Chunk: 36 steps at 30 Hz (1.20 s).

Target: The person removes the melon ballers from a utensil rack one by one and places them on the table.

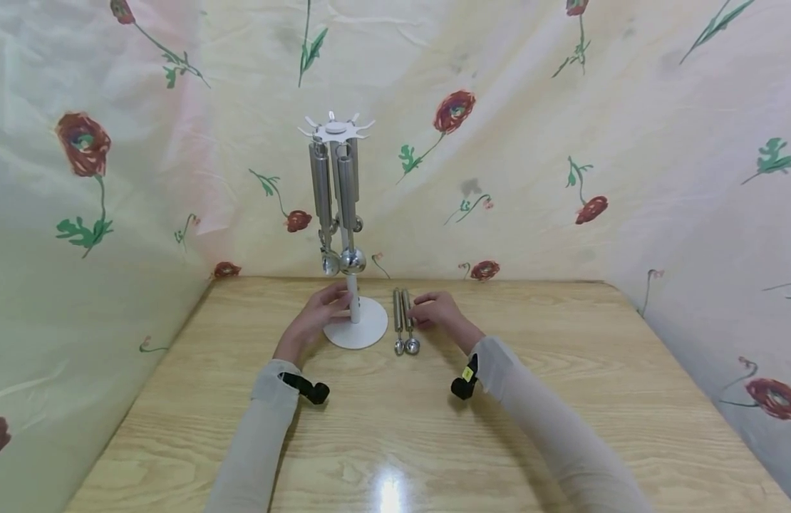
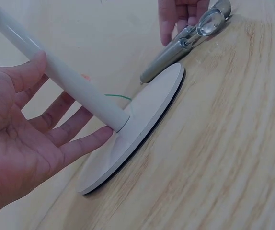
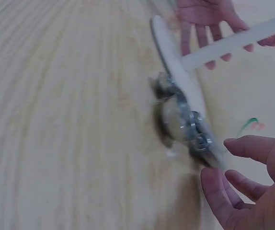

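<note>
A white stand with a round base (image 1: 371, 329) and a slim pole (image 2: 80, 88) stands at the back of the table. My left hand (image 1: 318, 312) is around the pole just above the base, its thumb on one side and its loosely extended fingers behind it. Two metal scoops (image 1: 412, 346) lie side by side to the right of the base, their bowls toward me. My right hand (image 1: 437, 312) is at the right-hand scoop's handle. In the right wrist view its thumb and fingers (image 3: 214, 189) are parted close to the handles.
Several metal scoops (image 1: 347, 185) hang by their handles from the hooked top (image 1: 335, 129) of the stand. Flowered cloth (image 1: 530, 142) rises behind the wooden table (image 1: 383, 420) and on both sides.
</note>
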Tool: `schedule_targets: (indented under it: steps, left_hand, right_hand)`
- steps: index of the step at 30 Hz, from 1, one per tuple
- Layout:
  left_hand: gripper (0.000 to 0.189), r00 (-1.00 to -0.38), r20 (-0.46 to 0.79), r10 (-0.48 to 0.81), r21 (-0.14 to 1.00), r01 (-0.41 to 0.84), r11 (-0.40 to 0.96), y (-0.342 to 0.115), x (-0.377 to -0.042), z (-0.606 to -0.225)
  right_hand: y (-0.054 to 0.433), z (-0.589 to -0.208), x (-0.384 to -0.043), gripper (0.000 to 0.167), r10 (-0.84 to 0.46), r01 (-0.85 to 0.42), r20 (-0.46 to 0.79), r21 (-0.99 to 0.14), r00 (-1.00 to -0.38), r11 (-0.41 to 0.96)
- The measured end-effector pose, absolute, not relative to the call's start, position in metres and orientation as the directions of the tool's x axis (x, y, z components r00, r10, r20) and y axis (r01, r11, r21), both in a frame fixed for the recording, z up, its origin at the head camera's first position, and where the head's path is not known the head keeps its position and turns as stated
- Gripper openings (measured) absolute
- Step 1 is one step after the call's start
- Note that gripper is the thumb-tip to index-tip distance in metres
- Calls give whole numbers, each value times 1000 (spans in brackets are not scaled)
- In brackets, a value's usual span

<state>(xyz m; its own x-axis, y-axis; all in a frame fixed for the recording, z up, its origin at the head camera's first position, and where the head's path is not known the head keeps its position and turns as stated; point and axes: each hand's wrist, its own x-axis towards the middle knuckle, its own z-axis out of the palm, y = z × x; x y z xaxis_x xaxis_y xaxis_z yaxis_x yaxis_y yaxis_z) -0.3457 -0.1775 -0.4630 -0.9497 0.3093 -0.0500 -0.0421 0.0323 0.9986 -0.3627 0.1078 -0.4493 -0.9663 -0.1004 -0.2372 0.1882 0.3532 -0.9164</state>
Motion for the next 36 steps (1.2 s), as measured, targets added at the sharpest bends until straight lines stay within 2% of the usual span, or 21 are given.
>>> schedule_targets:
  steps: [8,14,22,30,36]
  left_hand:
    - [47,-951,-30,307,999,-18,44,-177,-344,-463]
    - [45,-960,2,281,999,15,47,-176,-343,-463]
    - [43,-967,29,255,996,51,77,-174,-344,-465]
    - [46,-972,-4,234,997,15,80,-173,-344,-463]
    - [47,-972,13,236,998,29,63,-171,-341,-465]
  right_hand:
    - [117,-415,-370,49,-183,125,-182,-950,-966,285]
    - [117,-367,-370,44,-255,-40,-23,-970,-967,239]
    - [103,-318,-371,41,-376,-262,189,-953,-907,151]
    - [74,-286,-370,35,-452,-336,272,-940,-850,66]
    - [60,-265,-375,35,-445,-402,344,-915,-827,41]
